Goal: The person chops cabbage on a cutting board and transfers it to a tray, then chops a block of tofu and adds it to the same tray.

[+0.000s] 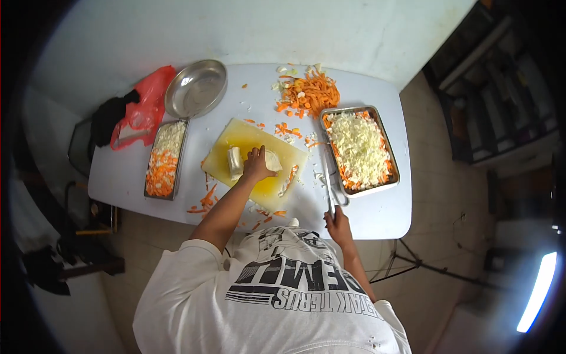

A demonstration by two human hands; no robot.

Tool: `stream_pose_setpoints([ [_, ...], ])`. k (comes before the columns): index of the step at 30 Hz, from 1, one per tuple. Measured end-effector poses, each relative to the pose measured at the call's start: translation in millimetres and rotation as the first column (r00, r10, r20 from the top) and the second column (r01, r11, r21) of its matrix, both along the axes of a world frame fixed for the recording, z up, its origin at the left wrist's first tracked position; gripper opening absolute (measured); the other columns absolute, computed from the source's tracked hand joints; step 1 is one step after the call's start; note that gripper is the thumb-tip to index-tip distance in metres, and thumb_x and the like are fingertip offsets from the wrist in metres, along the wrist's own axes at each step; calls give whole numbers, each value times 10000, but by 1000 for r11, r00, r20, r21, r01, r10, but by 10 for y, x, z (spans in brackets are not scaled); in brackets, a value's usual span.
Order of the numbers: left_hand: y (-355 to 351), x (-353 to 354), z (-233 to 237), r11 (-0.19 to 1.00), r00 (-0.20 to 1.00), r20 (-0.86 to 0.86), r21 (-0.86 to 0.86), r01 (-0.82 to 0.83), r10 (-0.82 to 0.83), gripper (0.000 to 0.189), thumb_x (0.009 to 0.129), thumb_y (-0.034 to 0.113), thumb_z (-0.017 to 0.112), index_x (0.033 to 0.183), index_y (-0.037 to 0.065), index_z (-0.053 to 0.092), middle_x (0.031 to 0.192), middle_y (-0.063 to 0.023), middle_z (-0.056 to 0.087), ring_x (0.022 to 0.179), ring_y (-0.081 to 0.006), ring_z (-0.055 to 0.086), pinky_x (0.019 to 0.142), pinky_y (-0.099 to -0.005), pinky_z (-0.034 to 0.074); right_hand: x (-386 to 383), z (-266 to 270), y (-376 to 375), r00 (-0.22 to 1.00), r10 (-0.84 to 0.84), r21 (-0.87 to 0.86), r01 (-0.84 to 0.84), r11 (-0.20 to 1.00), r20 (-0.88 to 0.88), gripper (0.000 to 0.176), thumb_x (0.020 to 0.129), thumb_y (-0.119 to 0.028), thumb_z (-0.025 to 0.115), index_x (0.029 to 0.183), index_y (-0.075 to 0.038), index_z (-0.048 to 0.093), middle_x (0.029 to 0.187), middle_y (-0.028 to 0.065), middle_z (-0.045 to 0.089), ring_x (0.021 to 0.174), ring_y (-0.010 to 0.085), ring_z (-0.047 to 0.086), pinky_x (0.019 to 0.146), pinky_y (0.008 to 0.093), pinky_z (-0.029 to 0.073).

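Note:
On the yellow-stained cutting board (240,131), my left hand (256,166) is closed over a pale, whitish piece of food (272,161). Another whitish block (234,163) lies just left of that hand. My right hand (338,225) grips the handle of a long knife (330,192) at the table's front edge, its blade pointing away from me beside the large tray. Orange peel strips (207,199) and white crumbs are scattered around the board.
A large metal tray (396,171) of chopped white and orange vegetables stands right. A narrow tray (183,138) of similar pieces is left, near a round metal bowl (196,88) and a red plastic bag (154,97). Orange peelings (312,93) are heaped at the back.

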State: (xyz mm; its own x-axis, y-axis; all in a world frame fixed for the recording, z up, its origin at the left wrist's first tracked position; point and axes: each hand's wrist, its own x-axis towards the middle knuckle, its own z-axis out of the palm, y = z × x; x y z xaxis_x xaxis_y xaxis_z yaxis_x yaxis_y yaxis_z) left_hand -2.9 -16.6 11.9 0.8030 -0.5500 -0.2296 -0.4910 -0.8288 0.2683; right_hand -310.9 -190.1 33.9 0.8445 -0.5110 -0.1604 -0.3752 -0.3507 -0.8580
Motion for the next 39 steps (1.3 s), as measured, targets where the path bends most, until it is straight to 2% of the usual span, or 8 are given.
stream_pose_setpoints([
  [1, 4, -61, 53, 999, 999, 9, 12, -33, 33, 1132, 544, 487, 871, 1411, 16, 318, 1319, -174, 404, 1231, -363, 415, 961, -452, 454, 54, 17, -10, 999, 34, 7, -34, 999, -34, 200, 907, -150, 600, 978, 20, 523, 731, 228, 650, 699, 400, 659, 592, 436, 506],
  [2, 20, -73, 84, 999, 999, -11, 15, -35, 35, 1138, 542, 494, 868, 1417, 21, 316, 1318, -178, 402, 1233, -371, 412, 972, -461, 446, 73, -113, -54, 992, 109, -80, -114, 990, -65, 220, 925, -171, 591, 978, 21, 498, 724, 162, 673, 590, 250, 664, 537, 349, 511],
  [5, 122, -136, 76, 999, 998, -50, 21, -44, 45, 1144, 541, 512, 861, 1423, 27, 318, 1314, -184, 398, 1237, -386, 410, 989, -477, 433, 200, -87, 9, 984, 165, 51, -162, 986, -70, 259, 922, -186, 596, 1045, 21, 500, 750, 168, 674, 592, 244, 663, 539, 354, 504],
  [6, 150, -150, 63, 998, 997, -42, 17, -56, 57, 1138, 543, 515, 859, 1420, 25, 324, 1312, -182, 398, 1234, -384, 411, 986, -477, 434, 259, -6, 30, 976, 190, 102, -179, 979, -111, 314, 914, -193, 593, 1112, 27, 490, 766, 260, 651, 775, 442, 654, 658, 455, 510],
  [14, 166, -385, -52, 981, 981, 10, 12, -192, 191, 1153, 579, 528, 832, 1446, 20, 267, 1341, -177, 381, 1210, -372, 422, 927, -469, 479, 539, 236, 51, 920, 378, -18, -382, 924, -103, 615, 901, -154, 579, 1448, -131, 298, 890, 305, 642, 847, 498, 616, 716, 522, 492],
  [22, 40, -668, -41, 915, 913, 55, -45, -402, 404, 1081, 660, 441, 785, 1471, 13, 212, 1406, -188, 353, 1203, -400, 429, 898, -463, 497, 502, 95, 0, 904, 428, -66, -429, 901, -25, 611, 908, -130, 563, 1463, -153, 310, 940, 276, 651, 846, 460, 627, 732, 486, 505],
  [28, 147, -515, -381, 970, 990, 100, -231, -73, 98, 1088, 655, 367, 812, 1452, -58, 204, 1434, -233, 365, 1311, -359, 376, 1062, -442, 323, 553, 21, 4, 843, 537, -198, -532, 823, -34, 603, 890, -75, 553, 1455, -132, 350, 976, 246, 651, 822, 418, 630, 722, 477, 506],
  [39, 218, -397, -361, 969, 999, 6, -243, -36, 38, 1138, 631, 297, 853, 1461, -75, 169, 1469, -258, 323, 1365, -330, 332, 1087, -438, 264, 616, 59, 96, 850, 515, -239, -526, 816, -114, 605, 902, -92, 529, 1470, -155, 329, 756, 223, 611, 691, 407, 607, 647, 499, 500],
])
